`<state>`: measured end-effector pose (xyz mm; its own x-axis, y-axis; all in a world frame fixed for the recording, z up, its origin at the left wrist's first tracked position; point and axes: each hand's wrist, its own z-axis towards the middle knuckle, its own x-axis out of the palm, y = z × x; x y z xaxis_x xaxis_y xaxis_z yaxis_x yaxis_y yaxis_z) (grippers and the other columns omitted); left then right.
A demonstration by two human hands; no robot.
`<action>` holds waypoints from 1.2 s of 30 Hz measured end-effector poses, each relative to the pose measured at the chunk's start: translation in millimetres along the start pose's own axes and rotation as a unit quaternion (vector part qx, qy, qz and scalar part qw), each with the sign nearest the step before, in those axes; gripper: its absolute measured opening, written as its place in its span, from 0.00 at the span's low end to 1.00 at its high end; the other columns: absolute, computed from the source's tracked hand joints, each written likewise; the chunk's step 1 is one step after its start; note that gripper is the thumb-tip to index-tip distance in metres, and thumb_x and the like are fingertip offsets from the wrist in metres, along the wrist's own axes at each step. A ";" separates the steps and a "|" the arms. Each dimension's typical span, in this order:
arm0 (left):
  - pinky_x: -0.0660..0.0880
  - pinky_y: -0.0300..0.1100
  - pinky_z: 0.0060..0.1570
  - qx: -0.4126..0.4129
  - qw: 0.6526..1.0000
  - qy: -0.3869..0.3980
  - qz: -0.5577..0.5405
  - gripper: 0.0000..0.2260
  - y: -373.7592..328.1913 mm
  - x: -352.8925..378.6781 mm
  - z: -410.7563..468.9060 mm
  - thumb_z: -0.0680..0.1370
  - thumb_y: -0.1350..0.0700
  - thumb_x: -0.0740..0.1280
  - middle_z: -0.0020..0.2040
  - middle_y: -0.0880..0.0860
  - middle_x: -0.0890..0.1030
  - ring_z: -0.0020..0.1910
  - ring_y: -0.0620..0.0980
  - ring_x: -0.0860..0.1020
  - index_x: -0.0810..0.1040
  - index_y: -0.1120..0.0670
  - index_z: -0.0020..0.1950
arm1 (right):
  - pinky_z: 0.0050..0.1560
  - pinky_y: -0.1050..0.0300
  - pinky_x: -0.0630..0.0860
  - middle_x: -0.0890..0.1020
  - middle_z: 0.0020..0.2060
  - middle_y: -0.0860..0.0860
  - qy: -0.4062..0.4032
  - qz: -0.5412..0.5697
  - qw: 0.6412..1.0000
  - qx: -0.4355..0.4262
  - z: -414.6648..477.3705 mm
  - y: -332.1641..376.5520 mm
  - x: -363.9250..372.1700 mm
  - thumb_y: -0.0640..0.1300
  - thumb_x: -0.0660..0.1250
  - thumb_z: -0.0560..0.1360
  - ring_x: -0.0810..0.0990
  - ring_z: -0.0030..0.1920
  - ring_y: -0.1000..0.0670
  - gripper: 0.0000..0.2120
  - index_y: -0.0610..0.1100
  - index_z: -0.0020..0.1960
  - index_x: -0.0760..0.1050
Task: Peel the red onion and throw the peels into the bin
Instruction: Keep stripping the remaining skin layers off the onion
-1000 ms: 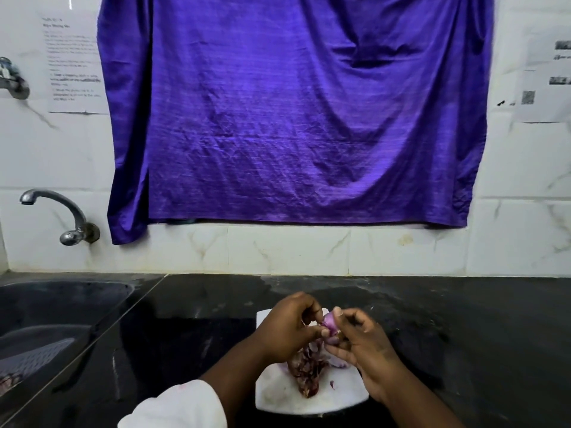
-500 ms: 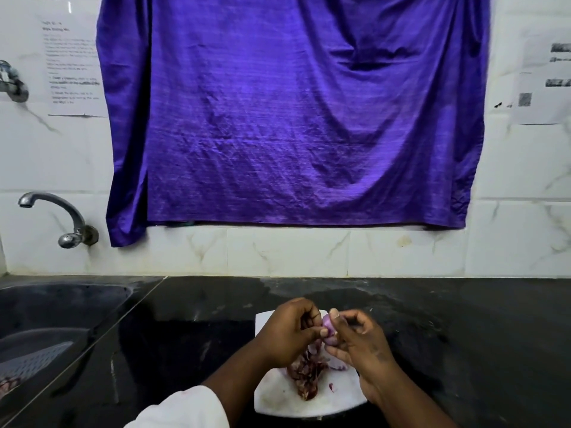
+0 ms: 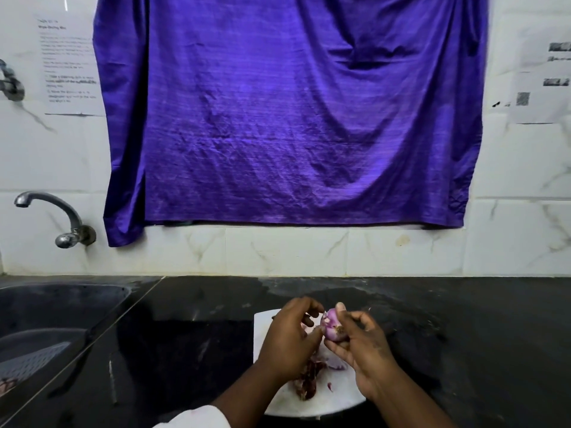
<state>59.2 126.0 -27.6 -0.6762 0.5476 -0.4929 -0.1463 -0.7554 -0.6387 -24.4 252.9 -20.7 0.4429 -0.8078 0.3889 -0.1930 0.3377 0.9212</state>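
Observation:
A small red onion point(image 3: 332, 327), pale purple where its skin is off, is held above a white cutting board point(image 3: 343, 393) on the black counter. My right hand point(image 3: 364, 350) grips the onion between thumb and fingers. My left hand point(image 3: 290, 338) is beside it on the left, its fingertips pinching at the onion's skin. A heap of dark red peels point(image 3: 307, 381) lies on the board under my hands. No bin is in view.
A steel sink point(image 3: 46, 316) with a tap point(image 3: 58, 217) is at the left. The tiled wall behind the black counter point(image 3: 479, 335) carries a purple cloth point(image 3: 287, 118) and taped paper sheets.
My left hand has shifted slightly away from the onion, so more of the onion shows between the hands. The right hand still holds it in the same place.

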 end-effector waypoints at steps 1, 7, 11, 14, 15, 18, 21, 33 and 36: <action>0.79 0.40 0.48 0.006 1.000 -0.005 -0.002 0.09 -0.8 0.2 -0.1 0.75 0.54 0.72 0.52 0.40 0.79 0.50 0.42 0.80 0.80 0.45 0.54 | 0.38 0.54 0.86 0.87 0.41 0.40 -0.001 0.000 1.000 -0.002 -0.7 -0.1 0.5 0.48 0.74 0.76 0.88 0.37 0.47 0.18 0.34 0.55 0.77; 0.77 0.34 0.41 0.004 0.998 -0.064 -0.020 0.06 -6.4 3.7 -0.4 0.74 0.56 0.77 0.45 0.42 0.81 0.46 0.42 0.81 0.83 0.48 0.45 | 0.37 0.53 0.85 0.86 0.41 0.38 -0.006 -0.017 1.000 -0.018 -3.7 -1.3 3.4 0.48 0.74 0.75 0.87 0.37 0.47 0.20 0.33 0.55 0.77; 0.80 0.36 0.41 -0.037 0.996 -0.078 -0.036 0.07 -8.8 4.9 1.7 0.73 0.58 0.79 0.45 0.44 0.82 0.43 0.42 0.82 0.83 0.49 0.44 | 0.37 0.54 0.85 0.85 0.46 0.34 -0.009 -0.034 0.999 -0.035 -5.3 -0.2 5.4 0.47 0.74 0.76 0.88 0.39 0.45 0.19 0.33 0.55 0.77; 0.79 0.39 0.43 -0.042 0.997 -0.043 -0.038 0.07 -7.7 2.5 5.1 0.73 0.58 0.78 0.45 0.45 0.81 0.43 0.44 0.80 0.82 0.49 0.45 | 0.36 0.56 0.84 0.85 0.46 0.33 -0.005 -0.044 0.998 -0.040 -7.1 0.9 4.2 0.46 0.74 0.76 0.87 0.36 0.48 0.18 0.32 0.54 0.76; 0.79 0.40 0.43 -0.042 0.998 -0.027 -0.037 0.07 -7.1 1.1 6.4 0.73 0.58 0.78 0.45 0.46 0.81 0.43 0.45 0.79 0.82 0.50 0.44 | 0.36 0.56 0.85 0.85 0.46 0.33 -0.003 -0.050 0.998 -0.042 -7.6 1.4 3.3 0.46 0.74 0.77 0.87 0.36 0.48 0.18 0.32 0.54 0.76; 0.77 0.40 0.42 -0.047 0.998 0.012 -0.044 0.07 -5.6 -4.4 10.3 0.73 0.60 0.78 0.45 0.51 0.81 0.40 0.45 0.78 0.81 0.53 0.45 | 0.37 0.55 0.85 0.86 0.43 0.36 0.000 -0.071 0.996 -0.045 -8.2 1.0 1.8 0.46 0.75 0.76 0.87 0.35 0.49 0.18 0.32 0.54 0.76; 0.76 0.38 0.40 -0.049 0.998 0.021 -0.045 0.07 -5.5 -5.2 10.0 0.73 0.60 0.77 0.44 0.51 0.81 0.38 0.41 0.77 0.81 0.51 0.42 | 0.37 0.53 0.85 0.86 0.42 0.37 -0.018 -0.070 0.996 -0.049 -6.9 0.5 4.5 0.47 0.75 0.76 0.87 0.37 0.46 0.17 0.33 0.52 0.76; 0.82 0.43 0.47 -0.006 0.994 -0.030 -0.103 0.15 -2.5 -0.2 -2.6 0.76 0.58 0.74 0.54 0.38 0.81 0.50 0.44 0.82 0.81 0.39 0.55 | 0.40 0.52 0.85 0.87 0.40 0.41 0.014 -0.010 1.000 -0.008 -3.9 4.8 2.9 0.49 0.74 0.76 0.88 0.37 0.46 0.15 0.36 0.51 0.77; 0.81 0.40 0.47 0.013 0.994 -0.019 -0.105 0.13 -4.3 -4.8 0.0 0.76 0.59 0.76 0.52 0.39 0.82 0.51 0.43 0.83 0.84 0.42 0.53 | 0.46 0.50 0.86 0.87 0.39 0.42 0.032 -0.014 0.999 0.009 -5.9 5.1 1.0 0.50 0.72 0.78 0.87 0.37 0.47 0.15 0.37 0.52 0.79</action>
<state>63.1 126.6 -22.5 -0.6553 0.6810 -0.3268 -0.3055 -0.6346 -0.7099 -19.8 256.7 -15.5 0.5031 -0.7843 0.3629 -0.1956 0.3057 0.9318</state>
